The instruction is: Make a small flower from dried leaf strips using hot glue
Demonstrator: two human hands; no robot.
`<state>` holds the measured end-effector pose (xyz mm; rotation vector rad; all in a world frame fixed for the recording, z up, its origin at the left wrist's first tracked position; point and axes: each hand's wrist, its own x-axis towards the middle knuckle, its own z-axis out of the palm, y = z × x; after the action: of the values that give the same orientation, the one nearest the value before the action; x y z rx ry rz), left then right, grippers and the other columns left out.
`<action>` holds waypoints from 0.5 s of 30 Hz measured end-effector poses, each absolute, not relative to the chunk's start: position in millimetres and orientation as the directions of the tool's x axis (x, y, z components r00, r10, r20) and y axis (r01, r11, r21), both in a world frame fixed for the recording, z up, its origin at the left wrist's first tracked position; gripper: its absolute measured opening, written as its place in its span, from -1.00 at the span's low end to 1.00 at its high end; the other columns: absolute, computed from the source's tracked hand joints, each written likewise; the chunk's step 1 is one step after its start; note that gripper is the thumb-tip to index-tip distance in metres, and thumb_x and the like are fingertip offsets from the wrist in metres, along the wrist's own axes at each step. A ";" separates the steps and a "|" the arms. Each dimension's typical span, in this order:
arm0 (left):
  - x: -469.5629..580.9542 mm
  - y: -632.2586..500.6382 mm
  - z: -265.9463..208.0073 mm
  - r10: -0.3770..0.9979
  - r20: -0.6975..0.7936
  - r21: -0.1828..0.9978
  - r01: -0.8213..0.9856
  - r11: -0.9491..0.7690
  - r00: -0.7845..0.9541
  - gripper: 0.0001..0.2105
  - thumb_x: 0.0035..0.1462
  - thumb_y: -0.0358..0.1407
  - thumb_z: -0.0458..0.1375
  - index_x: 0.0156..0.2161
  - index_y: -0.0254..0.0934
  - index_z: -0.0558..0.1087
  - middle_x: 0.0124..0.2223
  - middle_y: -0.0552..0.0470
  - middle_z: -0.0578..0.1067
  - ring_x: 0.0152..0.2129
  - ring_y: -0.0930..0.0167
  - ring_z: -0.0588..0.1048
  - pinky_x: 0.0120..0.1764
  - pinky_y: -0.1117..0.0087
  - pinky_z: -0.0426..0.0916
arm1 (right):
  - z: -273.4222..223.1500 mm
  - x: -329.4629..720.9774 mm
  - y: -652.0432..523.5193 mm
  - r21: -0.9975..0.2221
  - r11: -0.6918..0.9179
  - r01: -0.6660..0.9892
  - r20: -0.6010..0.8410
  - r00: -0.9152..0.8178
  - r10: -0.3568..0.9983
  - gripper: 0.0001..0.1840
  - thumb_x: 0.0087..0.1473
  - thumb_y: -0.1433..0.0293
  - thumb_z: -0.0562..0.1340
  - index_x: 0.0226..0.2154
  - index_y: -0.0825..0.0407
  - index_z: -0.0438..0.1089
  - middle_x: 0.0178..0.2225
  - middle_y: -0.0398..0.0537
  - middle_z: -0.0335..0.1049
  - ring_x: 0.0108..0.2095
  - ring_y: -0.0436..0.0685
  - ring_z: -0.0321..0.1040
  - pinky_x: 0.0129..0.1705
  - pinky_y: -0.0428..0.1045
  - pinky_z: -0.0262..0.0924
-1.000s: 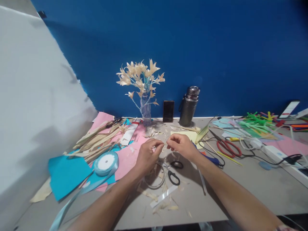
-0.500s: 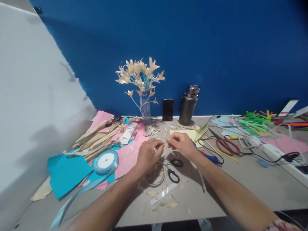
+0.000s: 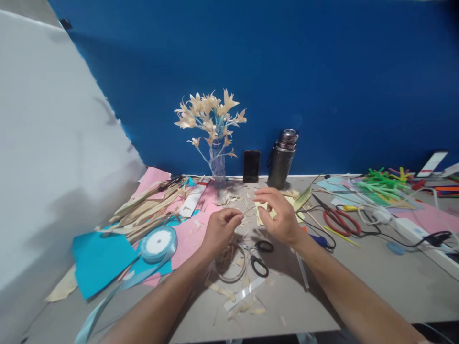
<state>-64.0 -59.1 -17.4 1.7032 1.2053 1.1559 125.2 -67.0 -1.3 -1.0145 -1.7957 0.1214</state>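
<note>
Left hand (image 3: 221,230) near loop-handled scissors (image 3: 247,247)

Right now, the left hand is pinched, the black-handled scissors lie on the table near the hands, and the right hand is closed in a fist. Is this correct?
Not quite: the right hand is open, not in a fist. The head view shows its thumb apart from its fingers. The left hand and black-handled scissors are as you said.
</note>
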 end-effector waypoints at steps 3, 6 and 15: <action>-62.7 -60.1 -16.3 0.962 0.211 0.943 0.222 -0.247 0.172 -0.86 0.04 -0.27 0.24 -0.43 -0.30 0.58 -0.47 0.03 0.57 -0.48 0.40 0.47 -0.34 0.42 0.33 | -4.0 123.5 -68.2 -0.273 0.692 0.669 0.755 -0.296 0.585 -0.77 0.09 0.48 0.24 -0.18 0.01 0.51 -0.09 0.11 0.42 -0.12 0.22 0.34 -0.13 0.09 0.31; -63.1 -60.7 -16.4 0.974 0.131 0.978 0.136 -0.158 0.186 -0.80 0.05 -0.19 0.26 -0.39 -0.32 0.59 -0.49 0.02 0.53 -0.51 0.41 0.45 -0.39 0.43 0.32 | -8.7 122.9 -64.8 -0.245 0.662 0.708 0.736 -0.309 0.603 -0.89 0.15 0.43 0.25 -0.30 0.00 0.53 -0.25 0.06 0.41 -0.19 0.20 0.33 -0.18 0.06 0.29; -68.2 -56.9 -15.3 0.967 0.120 0.990 0.046 -0.133 0.223 -0.80 0.02 -0.21 0.28 -0.46 -0.33 0.51 -0.52 0.07 0.45 -0.54 0.48 0.38 -0.40 0.45 0.27 | -11.6 122.7 -62.0 -0.402 0.611 0.682 0.718 -0.179 0.673 -0.93 0.12 0.45 0.29 -0.36 -0.02 0.51 -0.32 -0.02 0.40 -0.23 0.16 0.37 -0.17 0.03 0.29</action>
<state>-68.2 -56.9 -15.3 1.4439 1.0233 1.1037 122.7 -62.0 -11.6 -1.0830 -1.8862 -0.0122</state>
